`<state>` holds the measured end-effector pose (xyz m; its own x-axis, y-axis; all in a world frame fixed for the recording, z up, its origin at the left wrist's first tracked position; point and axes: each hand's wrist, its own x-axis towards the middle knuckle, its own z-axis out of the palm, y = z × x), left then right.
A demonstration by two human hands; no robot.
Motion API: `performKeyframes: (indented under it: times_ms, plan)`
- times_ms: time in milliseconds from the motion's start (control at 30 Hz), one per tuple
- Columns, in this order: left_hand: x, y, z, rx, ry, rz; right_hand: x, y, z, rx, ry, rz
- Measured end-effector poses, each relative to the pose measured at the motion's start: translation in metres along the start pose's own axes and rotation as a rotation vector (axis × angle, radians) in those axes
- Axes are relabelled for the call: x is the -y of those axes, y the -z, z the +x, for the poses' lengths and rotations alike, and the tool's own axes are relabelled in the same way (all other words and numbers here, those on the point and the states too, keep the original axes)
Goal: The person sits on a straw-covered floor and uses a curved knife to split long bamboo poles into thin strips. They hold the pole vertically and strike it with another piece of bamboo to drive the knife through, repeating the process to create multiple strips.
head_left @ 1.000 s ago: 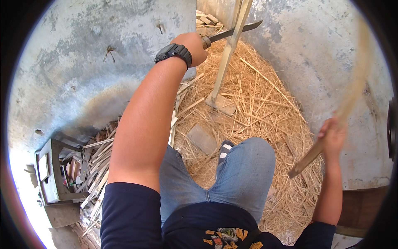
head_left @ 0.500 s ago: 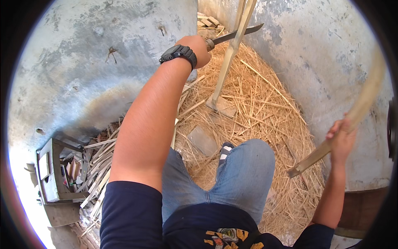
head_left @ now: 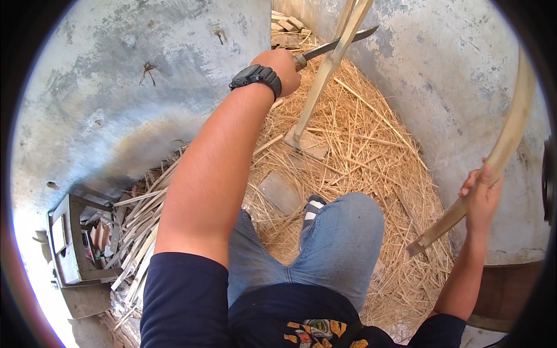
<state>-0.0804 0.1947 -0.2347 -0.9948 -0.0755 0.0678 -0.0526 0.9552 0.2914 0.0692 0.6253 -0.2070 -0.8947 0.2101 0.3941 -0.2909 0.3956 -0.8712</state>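
My left hand, with a black watch on the wrist, is closed round the wooden handle of a long knife. The dark blade crosses a pale bamboo strip that slants up from a small slab on the floor and past the top edge. A second narrow strip shows beside it at the top; I cannot tell whether the two are joined. At the right, my right hand grips a long split bamboo length near its lower part. Its cut lower end hangs over the straw-coloured shavings, apart from the knife.
Bamboo shavings cover the floor, with a flat grey slab before my knees. Stained walls rise on both sides. Thin slats lie piled at the left by a wooden box frame. Several bricks lie at the back.
The knife and my left hand have shifted slightly to the right, and the bamboo strip's top has too. The length in my right hand has tipped a little lower at its cut end.
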Motion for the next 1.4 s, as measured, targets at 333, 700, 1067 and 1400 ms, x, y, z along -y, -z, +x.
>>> performKeyframes:
  times_ms: [333, 700, 1067, 1400]
  plan:
    - [-0.002, -0.003, 0.008, 0.022, -0.002, 0.055, 0.0, 0.012, 0.001, 0.261, -0.244, -0.374]
    - [0.001, 0.002, 0.004, 0.052, 0.019, 0.099, -0.061, -0.017, -0.019, 0.474, -0.327, -0.508]
    - [0.005, 0.002, 0.004, 0.028, 0.02, 0.075, -0.043, -0.003, 0.001, 0.095, -0.02, -0.217]
    - [0.003, 0.005, 0.002, 0.064, 0.039, 0.098, -0.019, 0.009, 0.002, 0.274, -0.221, -0.269]
